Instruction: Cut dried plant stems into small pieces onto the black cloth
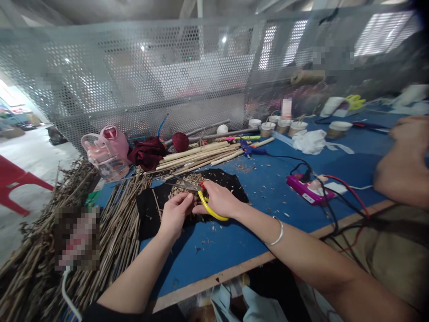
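My right hand [217, 199] is closed around scissors with yellow handles [214, 214], their metal blades pointing left over a heap of short, dry plant clippings [177, 190]. Close beside it, my left hand [176, 213] is pinched, thumb against fingers, just below the blades. Whatever sits in that pinch is too small to make out. Under both hands lies a black cloth [147, 221], which carries the clippings and a thin stalk [156, 201] at its left side.
Bundled dry stems [117, 223] cover the left side. Pale sticks [201, 156], a blue glue gun [251, 149] and a dark red yarn ball [180, 142] lie behind. A purple power strip [310, 191] with cables sits right, near another person's arm [402, 165]. Scraps dot the blue table [268, 179].
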{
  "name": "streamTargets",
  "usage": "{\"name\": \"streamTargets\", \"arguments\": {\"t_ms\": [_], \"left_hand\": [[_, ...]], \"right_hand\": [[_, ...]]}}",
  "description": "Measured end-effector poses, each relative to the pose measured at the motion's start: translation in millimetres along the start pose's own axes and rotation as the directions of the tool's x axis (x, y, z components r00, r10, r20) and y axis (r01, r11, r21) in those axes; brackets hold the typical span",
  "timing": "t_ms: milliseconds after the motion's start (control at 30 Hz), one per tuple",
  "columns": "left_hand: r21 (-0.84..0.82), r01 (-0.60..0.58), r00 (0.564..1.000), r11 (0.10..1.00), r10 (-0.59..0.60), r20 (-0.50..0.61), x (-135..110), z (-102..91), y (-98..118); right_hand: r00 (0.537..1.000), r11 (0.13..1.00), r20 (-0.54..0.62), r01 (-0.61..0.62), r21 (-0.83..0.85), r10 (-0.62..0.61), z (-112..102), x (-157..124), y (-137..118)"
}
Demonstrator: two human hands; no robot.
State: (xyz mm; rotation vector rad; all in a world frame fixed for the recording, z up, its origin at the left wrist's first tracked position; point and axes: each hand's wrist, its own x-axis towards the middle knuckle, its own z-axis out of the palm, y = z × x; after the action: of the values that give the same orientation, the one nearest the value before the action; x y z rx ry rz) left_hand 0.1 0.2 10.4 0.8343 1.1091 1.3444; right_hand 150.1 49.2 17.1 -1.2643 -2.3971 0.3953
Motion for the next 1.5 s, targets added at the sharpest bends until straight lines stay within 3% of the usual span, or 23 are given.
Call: {"name": "streamTargets", "arguments": {"t_ms": [233, 600, 967, 1100, 1300, 1500], "left_hand": [[0.054, -0.045, 0.999, 0.998, 0.044, 0.009, -4.0, 3.1, 2.3], [0.146, -0.123, 0.982, 0.982, 0.141, -0.122, -9.8, 9.1, 7.7], [0.142, -0.139, 0.984, 0.980, 0.152, -0.090, -4.8, 4.8, 3.6], [0.107, -0.121, 0.986, 0.987, 0.132, -0.101, -3.9, 5.1, 2.7], [0.097, -0.118, 0.991, 0.988, 0.124, -0.050, -0.5, 1.9, -1.3], [0.199, -0.135, 0.989, 0.971, 0.145, -0.038, -1.9, 1.6, 0.3]], "right_hand": [[0.998, 0.999, 0.056, -0.010, -0.031, 0.012, -0.1, -1.1, 0.2], [0.999, 0.997, 0.038, -0.011, 0.080, 0.007, 8.3, 1.0, 4.3], [0.997, 0.994, 0.048, -0.067, 0.088, 0.063, 8.9, 4.3, 6.4], [0.996, 0.994, 0.079, -0.040, 0.106, 0.031, 6.5, 6.0, 9.1], [0.996, 0.996, 0.074, -0.035, -0.084, 0.041, -0.7, 4.5, 9.8], [0.998, 0.998, 0.026, 0.055, -0.037, -0.054, -1.4, 0.8, 4.6]]}}
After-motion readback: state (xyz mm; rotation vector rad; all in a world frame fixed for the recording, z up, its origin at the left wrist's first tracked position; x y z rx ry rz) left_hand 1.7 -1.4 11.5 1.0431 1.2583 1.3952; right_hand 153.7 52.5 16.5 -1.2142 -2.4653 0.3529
